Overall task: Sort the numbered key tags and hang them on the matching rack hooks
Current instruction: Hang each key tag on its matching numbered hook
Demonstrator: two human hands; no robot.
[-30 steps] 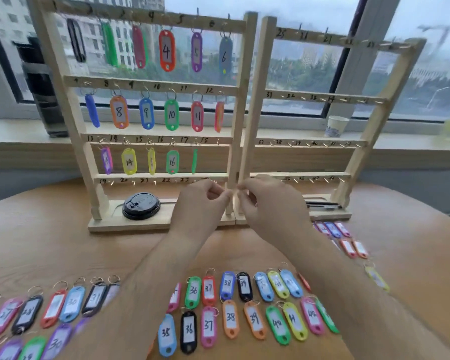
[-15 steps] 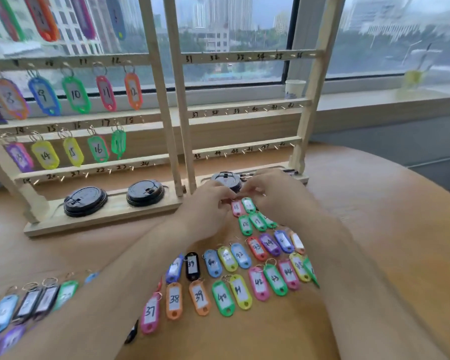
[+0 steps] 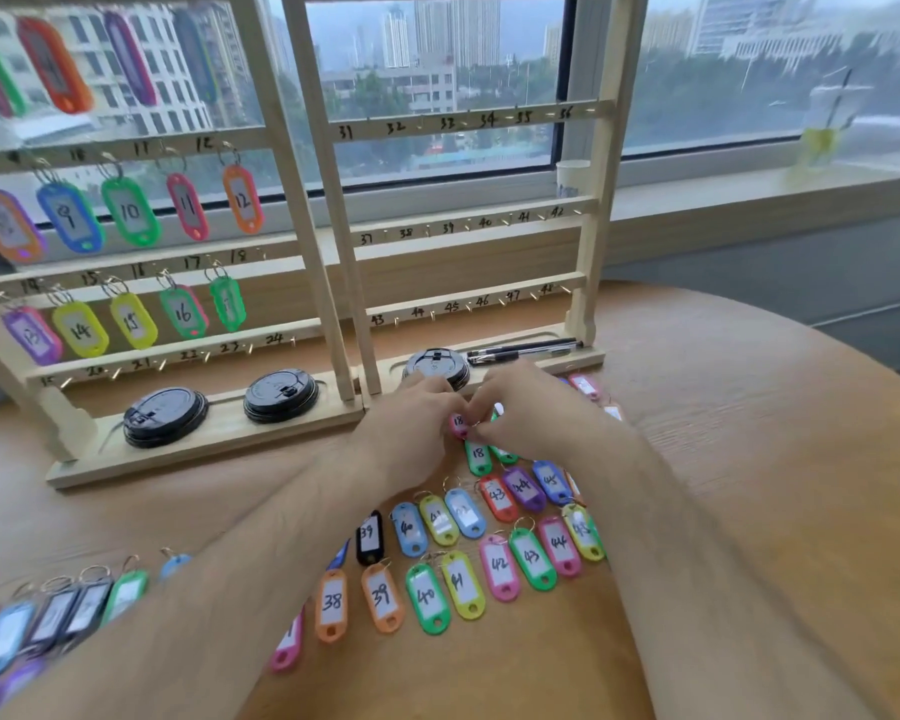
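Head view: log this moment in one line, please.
stage: picking tag | left hand: pinches pink 18 tag | right hand: pinches same tag | green 18 tag: on table | hook 18: empty

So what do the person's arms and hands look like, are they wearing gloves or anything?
No gloves. The left hand and right hand are bare, with no rings that can be seen. The left forearm and right forearm are bare too, a bit hairy, with no sleeves, watch or bracelet in view.
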